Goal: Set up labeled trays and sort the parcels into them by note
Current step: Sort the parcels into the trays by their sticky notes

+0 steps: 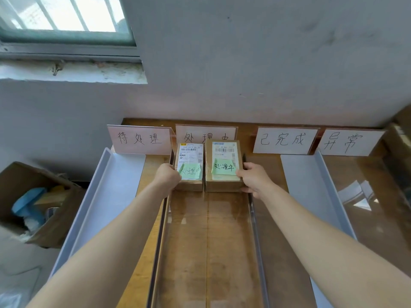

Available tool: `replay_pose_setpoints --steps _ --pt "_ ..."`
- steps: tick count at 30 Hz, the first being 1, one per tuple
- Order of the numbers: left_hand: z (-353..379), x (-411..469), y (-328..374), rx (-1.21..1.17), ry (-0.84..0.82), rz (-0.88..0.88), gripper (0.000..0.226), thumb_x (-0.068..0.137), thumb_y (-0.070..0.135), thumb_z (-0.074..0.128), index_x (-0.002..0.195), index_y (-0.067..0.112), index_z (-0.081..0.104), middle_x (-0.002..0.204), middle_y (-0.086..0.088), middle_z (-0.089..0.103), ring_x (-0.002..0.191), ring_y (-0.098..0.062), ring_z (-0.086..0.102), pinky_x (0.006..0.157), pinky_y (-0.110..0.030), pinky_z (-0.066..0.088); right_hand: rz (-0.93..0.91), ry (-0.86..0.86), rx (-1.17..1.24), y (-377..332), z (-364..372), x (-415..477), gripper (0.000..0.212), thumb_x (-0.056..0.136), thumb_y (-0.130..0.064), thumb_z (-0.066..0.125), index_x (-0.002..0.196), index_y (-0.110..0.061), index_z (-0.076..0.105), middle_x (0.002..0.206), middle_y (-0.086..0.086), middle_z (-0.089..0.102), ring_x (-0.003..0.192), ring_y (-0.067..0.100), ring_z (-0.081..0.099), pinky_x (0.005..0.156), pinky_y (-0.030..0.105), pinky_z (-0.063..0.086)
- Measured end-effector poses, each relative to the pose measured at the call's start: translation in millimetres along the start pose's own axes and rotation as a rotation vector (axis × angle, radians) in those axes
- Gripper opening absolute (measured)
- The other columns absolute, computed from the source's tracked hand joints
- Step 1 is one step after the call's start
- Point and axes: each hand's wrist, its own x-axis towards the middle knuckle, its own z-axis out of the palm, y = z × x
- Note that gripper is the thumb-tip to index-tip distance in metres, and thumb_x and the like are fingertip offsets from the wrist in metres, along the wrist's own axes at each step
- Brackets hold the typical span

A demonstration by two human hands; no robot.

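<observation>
You are bracing two parcels side by side at the far end of the middle tray [253, 218], directly in front of the sign [205, 133] standing behind that tray, whose characters are matching the writing on both green notes, which is why these two are belonging here. Your left hand [166, 175] is curling round the outer edge of the left parcel [189, 161], fingertips hidden, and your right hand [253, 180] is pinching the outer near corner of the right parcel [223, 152], thumb on top beside its green note [223, 168]. Holding from both outer sides is, I judge, pressing the pair together so they are sitting square and touching, tight against the far end of the middle tray, so later parcels can go in nearer you. The left tray [106, 185] and right tray [311, 185] are lying either side of the middle tray on the wooden surface [264, 174], waiting for parcels with other notes
</observation>
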Motion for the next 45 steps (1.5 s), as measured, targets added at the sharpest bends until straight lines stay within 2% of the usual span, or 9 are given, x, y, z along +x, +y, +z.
replay_pose_setpoints --steps 5,10,14,17,22,25,31,37,45 --pt "-4 -8 1 0.077 0.027 0.048 0.028 0.092 -0.002 0.049 0.119 0.003 0.049 0.120 -0.015 0.059 0.105 -0.028 0.058 0.082 -0.039 0.056 -0.079 0.175 -0.269 -2 -3 -5 0.046 0.091 -0.013 0.057 0.136 -0.009 0.047 0.129 0.011 0.057 0.110 0.026 0.058 0.087 0.037 0.053" --pt "-19 -28 16 0.228 0.144 0.249 0.040 0.091 0.005 0.052 0.131 0.004 0.046 0.128 -0.013 0.055 0.109 -0.026 0.054 0.077 -0.034 0.049 -0.303 0.248 -0.578 -24 -10 -41 0.040 0.095 -0.020 0.052 0.134 -0.008 0.048 0.130 0.008 0.057 0.114 0.022 0.056 0.075 0.024 0.040" --pt "-24 -68 53 0.420 0.246 0.590 0.045 0.094 0.012 0.050 0.138 0.010 0.040 0.136 -0.010 0.047 0.121 -0.027 0.047 0.097 -0.038 0.041 -0.559 0.267 -0.833 -57 -18 -88 0.034 0.096 -0.024 0.050 0.126 -0.007 0.052 0.119 0.007 0.061 0.106 0.021 0.058 0.073 0.022 0.042" --pt "-22 -110 87 0.539 0.290 0.894 0.046 0.095 0.014 0.048 0.140 0.013 0.037 0.136 -0.009 0.045 0.122 -0.027 0.044 0.099 -0.038 0.037 -0.735 0.355 -1.079 -81 -33 -129 0.034 0.096 -0.029 0.049 0.120 -0.007 0.055 0.116 0.009 0.061 0.109 0.027 0.054 0.088 0.036 0.046" --pt "-12 -172 130 0.758 0.478 1.345 0.046 0.085 0.002 0.062 0.129 0.004 0.049 0.123 -0.017 0.055 0.113 -0.037 0.050 0.107 -0.046 0.030 -0.885 0.581 -1.331 -98 -76 -193 0.026 0.096 -0.029 0.047 0.111 -0.010 0.055 0.111 0.008 0.059 0.106 0.027 0.051 0.085 0.035 0.037" --pt "-3 -203 140 0.792 0.578 1.490 0.047 0.074 -0.005 0.069 0.119 0.000 0.056 0.113 -0.019 0.059 0.106 -0.039 0.055 0.107 -0.050 0.028 -0.914 0.694 -1.352 -95 -103 -224 0.024 0.095 -0.026 0.049 0.111 -0.009 0.053 0.113 0.011 0.057 0.110 0.029 0.047 0.089 0.037 0.034" --pt "29 -280 150 0.715 0.608 1.653 0.039 0.083 0.012 0.057 0.120 -0.001 0.055 0.114 -0.020 0.057 0.110 -0.038 0.051 0.109 -0.046 0.024 -0.999 0.823 -1.273 -70 -160 -279 0.022 0.092 -0.028 0.054 0.105 -0.011 0.055 0.106 0.009 0.059 0.105 0.029 0.049 0.087 0.036 0.032" --pt "120 -365 173 0.599 0.608 1.731 0.036 0.085 0.012 0.056 0.119 -0.001 0.056 0.113 -0.018 0.058 0.105 -0.036 0.050 0.101 -0.036 0.028 -1.038 0.963 -1.146 -21 -268 -316 0.023 0.081 -0.019 0.065 0.100 -0.007 0.062 0.097 0.012 0.064 0.095 0.034 0.055 0.083 0.041 0.040" --pt "309 -464 193 0.513 0.427 1.851 0.037 0.083 0.010 0.066 0.118 0.000 0.058 0.113 -0.016 0.060 0.103 -0.036 0.057 0.097 -0.047 0.043 -0.750 1.009 -1.160 61 -457 -353 0.042 0.090 -0.031 0.060 0.125 -0.009 0.056 0.124 0.011 0.059 0.117 0.032 0.049 0.098 0.043 0.036"
